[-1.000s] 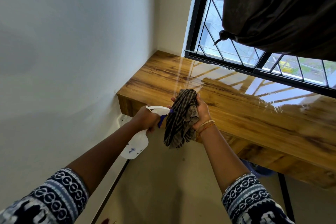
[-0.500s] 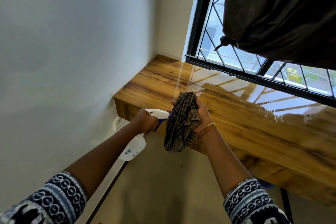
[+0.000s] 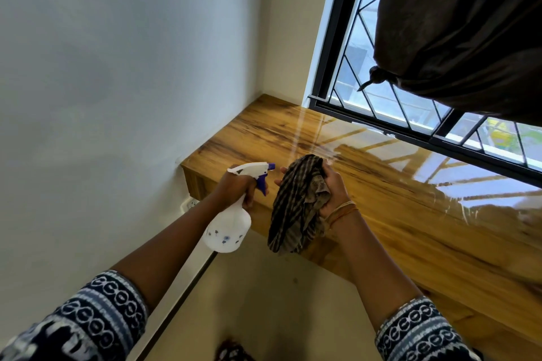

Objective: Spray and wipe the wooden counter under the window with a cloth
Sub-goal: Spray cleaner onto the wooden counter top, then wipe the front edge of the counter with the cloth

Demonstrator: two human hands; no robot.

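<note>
A glossy wooden counter (image 3: 381, 193) runs under the barred window (image 3: 378, 97) into the left corner. My left hand (image 3: 236, 189) grips a white spray bottle (image 3: 228, 228) by its neck, a finger near the blue trigger, the nozzle pointing right toward the cloth. My right hand (image 3: 333, 187) holds a bunched brown checked cloth (image 3: 296, 208) in front of the counter's front edge; the cloth hangs down below the hand. Both hands are just short of the counter's left end.
A white wall (image 3: 132, 82) closes the left side, with a socket (image 3: 190, 204) below the counter's end. A dark tied-up curtain (image 3: 469, 26) hangs over the window's upper right. Beige floor lies below.
The spray bottle has tilted up to a more upright hold, its nozzle now level with the cloth's top. The view has shifted closer to the counter's corner.
</note>
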